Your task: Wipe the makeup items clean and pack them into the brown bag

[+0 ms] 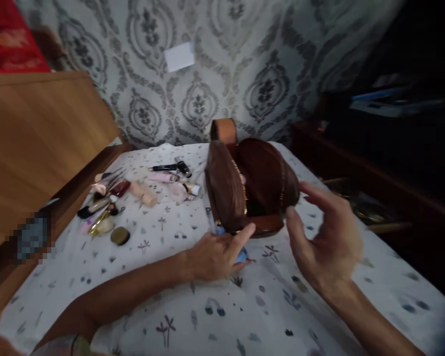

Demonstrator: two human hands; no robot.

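A brown leather bag (252, 180) stands unzipped on the patterned white sheet (170, 306), its mouth facing me. My left hand (218, 254) rests on the sheet at the bag's near edge, fingers closed around a small blue object (242, 255), with the forefinger stretched toward the opening. My right hand (326, 242) hovers just right of the bag, fingers spread, holding nothing. It is blurred.
Several cosmetics lie at the left of the sheet: tubes and pencils (107, 190), a pink bottle (163, 177), a dark round compact (119, 236). A wooden headboard (40, 143) runs along the left. Dark furniture (374, 163) stands at the right, patterned wallpaper behind.
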